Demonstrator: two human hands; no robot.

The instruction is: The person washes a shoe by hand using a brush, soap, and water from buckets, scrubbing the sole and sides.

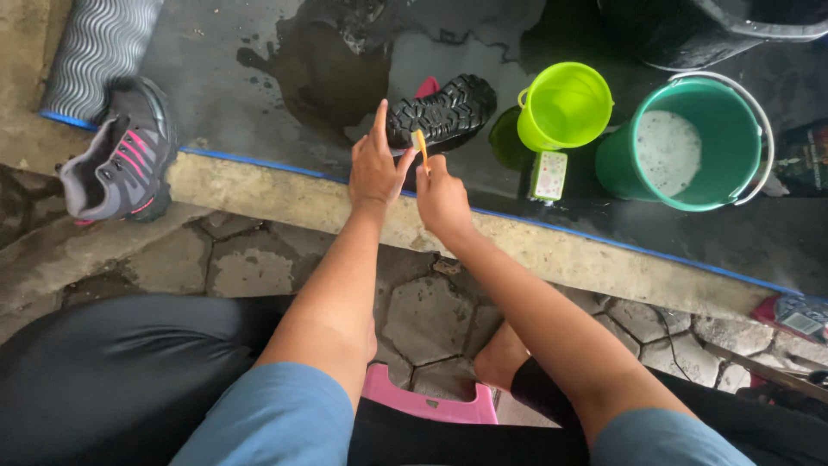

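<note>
1. At the upper left of the frame, a grey sports shoe with pink stripes (121, 160) lies beside a grey ribbed mat (99, 47), well apart from both hands.
2. At centre, the left hand (375, 168) has its fingers apart, the forefinger pointing up, its fingertips touching the black lugged sole of the overturned shoe (442, 110) on the wet dark concrete slab (259, 78).
3. Just right of it, the right hand (444, 198) is clamped on a thin orange brush handle (422, 148), whose tip meets the sole.
4. To scrub well, I judge the left hand should pin the shoe firmly while the brush works along the grooves in short strokes.
5. Right of centre stand a lime-green plastic dipper (565, 103), a small pale box (548, 175) and a green bucket of sudsy water (690, 147).
</note>
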